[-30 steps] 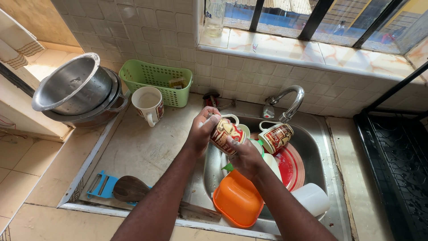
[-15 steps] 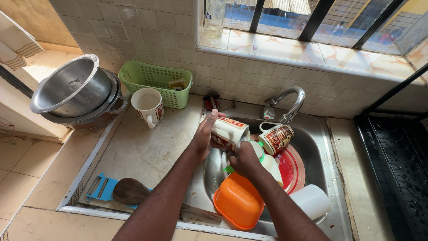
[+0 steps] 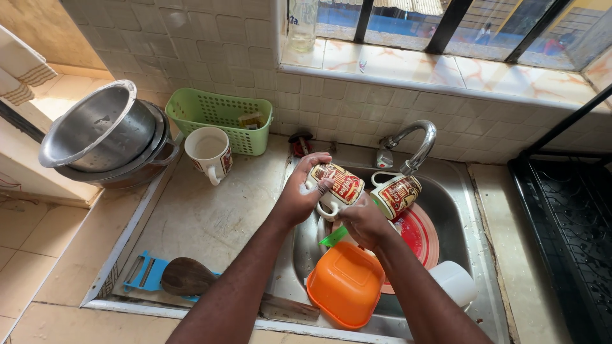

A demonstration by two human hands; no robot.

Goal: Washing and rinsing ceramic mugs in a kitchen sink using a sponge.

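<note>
My left hand (image 3: 299, 200) grips a white mug with a red and gold print (image 3: 338, 183), held on its side over the steel sink (image 3: 456, 197). My right hand (image 3: 363, 220) is pressed against the mug's lower side near its handle, soapy, with a green scrubbing piece (image 3: 333, 237) peeking out under it. A second mug of the same print (image 3: 396, 193) lies in the sink just right of the held one, beneath the tap (image 3: 414, 143).
In the sink lie a red plate (image 3: 421, 236), an orange container (image 3: 347, 283) and a white cup (image 3: 454, 283). On the drainboard stand a third mug (image 3: 210, 153), a green basket (image 3: 220, 118), stacked steel bowls (image 3: 102, 137), a wooden spoon (image 3: 191, 277) and a blue peeler (image 3: 143, 274).
The held mug has been turned and tilted further onto its side, its mouth now toward the left hand; both hands shifted slightly as they work around it.
</note>
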